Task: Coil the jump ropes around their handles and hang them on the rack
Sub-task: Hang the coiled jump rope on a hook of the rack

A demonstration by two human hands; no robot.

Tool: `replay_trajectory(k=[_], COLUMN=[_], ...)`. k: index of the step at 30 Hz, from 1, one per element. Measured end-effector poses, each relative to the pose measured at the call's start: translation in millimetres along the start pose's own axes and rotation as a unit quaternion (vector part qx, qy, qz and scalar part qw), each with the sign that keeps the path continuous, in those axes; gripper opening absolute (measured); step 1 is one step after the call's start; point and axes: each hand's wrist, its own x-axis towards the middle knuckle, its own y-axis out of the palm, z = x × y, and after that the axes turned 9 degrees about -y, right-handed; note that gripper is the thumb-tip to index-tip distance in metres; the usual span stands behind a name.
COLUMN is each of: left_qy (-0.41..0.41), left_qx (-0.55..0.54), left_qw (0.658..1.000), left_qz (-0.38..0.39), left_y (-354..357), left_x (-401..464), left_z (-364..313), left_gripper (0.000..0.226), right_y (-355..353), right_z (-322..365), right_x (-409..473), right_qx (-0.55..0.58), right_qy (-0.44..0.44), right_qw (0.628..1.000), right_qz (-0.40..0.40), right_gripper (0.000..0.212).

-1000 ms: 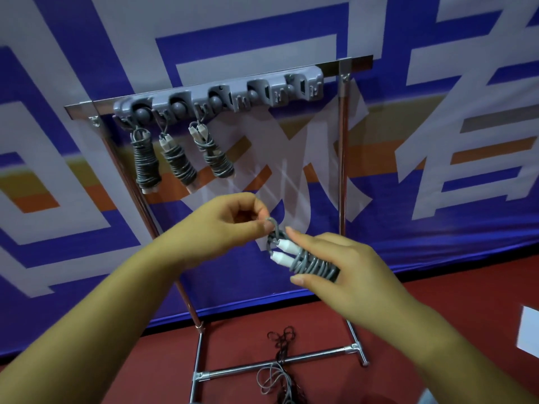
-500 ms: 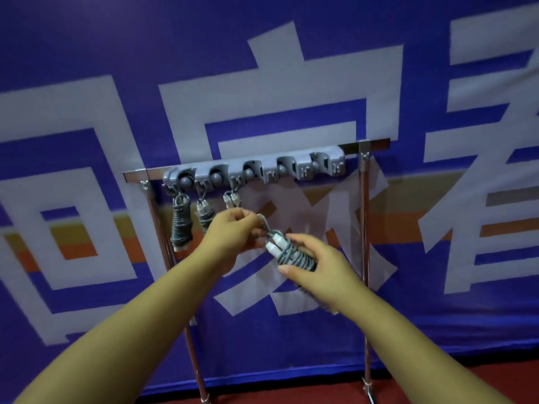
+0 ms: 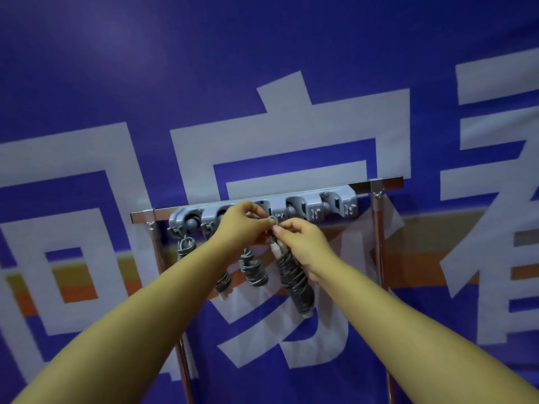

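At the rack [image 3: 361,186], both hands [image 3: 269,230] have raised the coiled rope [image 3: 293,275].

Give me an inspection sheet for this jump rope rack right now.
Surface: no table or floor in view.
Job's things: grey holder strip on a metal rack; three coiled ropes hang at its left; a fourth coiled rope is at a hook.
Clutter: nothing seen.
Hands: left hand and right hand both pinch the fourth rope's loop.
Cables: nothing seen.
Surroundings: blue banner with white characters.
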Motion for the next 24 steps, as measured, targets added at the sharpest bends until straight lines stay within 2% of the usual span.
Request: replay_trajectory(k=[7, 14, 20, 24], left_qy=[-0.004, 0.002, 0.016, 0.024], left_qx=[-0.034, -0.023, 0.028, 0.059], left_qw=[0.999, 1.000, 0.999, 0.995], left_qz=[-0.018, -0.008, 0.041, 0.080], left_y=[15, 17, 18, 10], left_x=[39, 58, 63, 62], left_z=[9, 21, 28, 47], left_gripper=[0.016, 0.018, 0.019, 0.033], right_y=[3, 4, 3, 0], right_z=[-9, -21, -41, -51], right_x=[38, 54, 57, 54], right_qx=[-0.022, -0.077, -0.047, -0.067], right_qy=[0.041, 0.014, 0.045, 0.003], right_qw=[0.997, 0.996, 0.997, 0.997], right_qz=[-0.060, -0.046, -0.050, -0.035], right_gripper=[0.025, 0.026, 0.022, 0.009])
